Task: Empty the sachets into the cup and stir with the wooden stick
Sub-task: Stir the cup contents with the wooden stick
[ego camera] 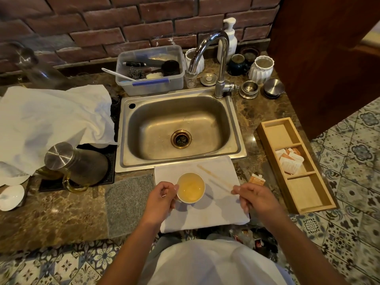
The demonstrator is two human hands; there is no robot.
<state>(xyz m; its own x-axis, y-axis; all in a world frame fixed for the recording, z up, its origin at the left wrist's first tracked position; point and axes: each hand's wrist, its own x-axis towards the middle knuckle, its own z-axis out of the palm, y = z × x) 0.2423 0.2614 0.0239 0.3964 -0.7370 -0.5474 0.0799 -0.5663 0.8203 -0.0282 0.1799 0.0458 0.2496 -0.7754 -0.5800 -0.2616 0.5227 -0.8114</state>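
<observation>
White round cup (190,188) gripped by left hand (159,199) fingers, thin wooden stick (213,177) pinched in right hand (255,199) fingers

Left hand (159,199) grips cup (190,187); right hand (256,197) pinches wooden stick (213,177), blurred.

Upright cup (190,188) (pale liquid inside) beside blurred wooden stick (213,177).

A single head-worn wide-angle view looks forward and steeply down from above the worktop's (61,219) front edge, facing the brick wall (123,19) behind the sink (236,145). It sits close: the person's torso fills the bottom, patterned floor tiles (353,145) curve along the right edge.
</observation>
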